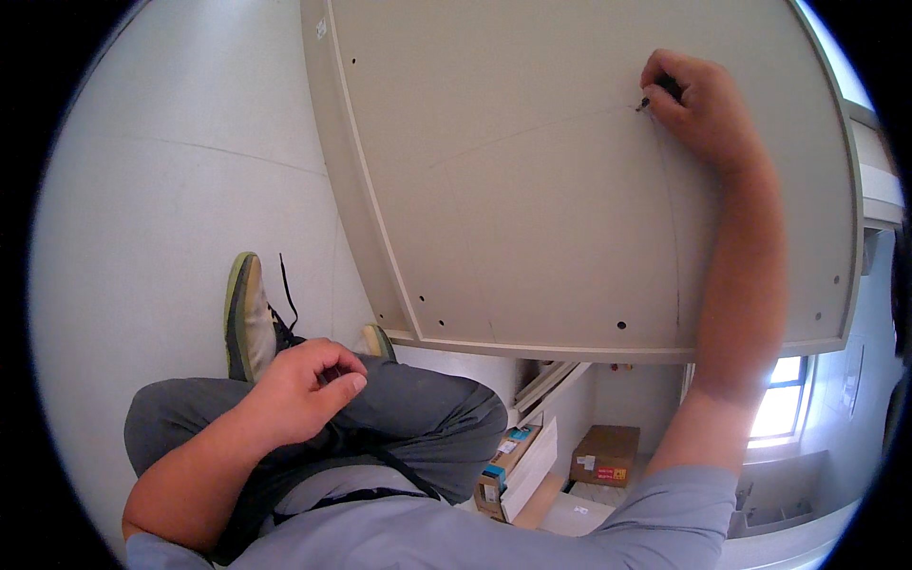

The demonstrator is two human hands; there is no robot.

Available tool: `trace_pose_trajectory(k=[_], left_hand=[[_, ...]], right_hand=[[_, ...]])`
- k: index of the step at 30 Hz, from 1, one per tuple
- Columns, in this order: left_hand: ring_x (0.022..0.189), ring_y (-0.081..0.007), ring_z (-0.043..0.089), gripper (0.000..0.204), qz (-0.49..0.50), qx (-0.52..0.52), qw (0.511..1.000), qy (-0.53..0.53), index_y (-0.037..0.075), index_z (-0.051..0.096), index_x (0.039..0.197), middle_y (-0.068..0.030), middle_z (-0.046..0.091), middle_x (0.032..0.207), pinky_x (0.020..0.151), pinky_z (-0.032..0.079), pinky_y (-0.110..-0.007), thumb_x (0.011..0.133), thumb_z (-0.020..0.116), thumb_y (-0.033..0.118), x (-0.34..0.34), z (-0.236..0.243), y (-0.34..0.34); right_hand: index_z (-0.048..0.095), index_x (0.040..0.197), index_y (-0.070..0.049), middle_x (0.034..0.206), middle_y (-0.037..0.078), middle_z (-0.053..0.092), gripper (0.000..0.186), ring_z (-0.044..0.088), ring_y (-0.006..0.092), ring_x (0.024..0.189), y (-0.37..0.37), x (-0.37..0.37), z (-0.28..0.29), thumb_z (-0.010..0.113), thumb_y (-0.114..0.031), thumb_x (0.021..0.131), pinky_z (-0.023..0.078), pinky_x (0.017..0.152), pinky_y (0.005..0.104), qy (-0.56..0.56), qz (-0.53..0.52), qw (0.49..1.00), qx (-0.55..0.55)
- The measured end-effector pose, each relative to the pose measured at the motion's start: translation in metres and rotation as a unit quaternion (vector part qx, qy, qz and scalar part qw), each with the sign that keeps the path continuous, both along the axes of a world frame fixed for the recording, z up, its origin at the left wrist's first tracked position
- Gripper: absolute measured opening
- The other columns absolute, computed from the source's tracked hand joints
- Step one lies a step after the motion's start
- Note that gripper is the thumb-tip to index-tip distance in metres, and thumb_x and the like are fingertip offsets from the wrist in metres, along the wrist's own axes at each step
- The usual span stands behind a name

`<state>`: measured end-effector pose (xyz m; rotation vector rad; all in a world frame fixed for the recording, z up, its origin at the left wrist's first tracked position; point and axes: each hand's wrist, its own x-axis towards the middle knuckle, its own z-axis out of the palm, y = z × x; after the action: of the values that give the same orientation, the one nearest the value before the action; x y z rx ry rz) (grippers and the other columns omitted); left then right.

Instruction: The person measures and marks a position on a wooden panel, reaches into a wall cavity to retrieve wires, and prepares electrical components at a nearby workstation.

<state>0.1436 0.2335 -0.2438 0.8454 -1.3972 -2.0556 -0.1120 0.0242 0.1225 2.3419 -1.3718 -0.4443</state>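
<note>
A large grey-beige board (503, 237) with edge strips, dark holes and faint drawn lines fills the upper middle. My right hand (693, 104) is closed around a small dark tool (646, 101), whose tip is at the board where faint lines meet; much of the tool is hidden by my fingers. My left hand (318, 385) is loosely curled above my grey-trousered lap (427, 418), below the board's left corner, with nothing visible in it. A shoe with a dark lace (249, 313) rests on the pale floor left of the board.
Pale flooring (161, 218) extends along the left. Beyond the board's lower edge are cardboard boxes (605, 446), stacked pale panels (532, 465) and a window (774, 408). More pale furniture (879, 161) stands at the far right.
</note>
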Motion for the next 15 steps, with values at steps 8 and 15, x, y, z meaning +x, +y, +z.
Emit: trace_pose_trajectory(k=[8, 15], left_hand=[[0.076, -0.0122, 0.062, 0.016, -0.004, 0.002, 1.000, -0.007, 0.003, 0.069, 0.104, -0.0057, 0.064, 0.092, 0.069, 0.051, -0.030, 0.095, 0.070, 0.015, 0.001, 0.003, -0.001], [0.079, -0.0124, 0.061, 0.016, -0.002, -0.017, 1.000, -0.020, 0.004, 0.070, 0.104, -0.0058, 0.064, 0.094, 0.071, 0.051, -0.030, 0.095, 0.070, 0.016, 0.001, 0.002, -0.001]], right_hand=[[0.062, 0.087, -0.001, 0.067, 0.014, 0.059, 0.010, 0.055, 0.0216, 0.060, 0.007, 0.005, 0.002, 0.061, -0.009, 0.082, 0.048, 0.061, 0.0376, -0.015, -0.012, 1.000, -0.001], [0.062, 0.087, -0.001, 0.067, 0.014, 0.058, 0.010, 0.054, 0.0217, 0.060, 0.011, 0.006, 0.003, 0.062, -0.009, 0.080, 0.048, 0.061, 0.0379, -0.017, -0.023, 1.000, -0.001]])
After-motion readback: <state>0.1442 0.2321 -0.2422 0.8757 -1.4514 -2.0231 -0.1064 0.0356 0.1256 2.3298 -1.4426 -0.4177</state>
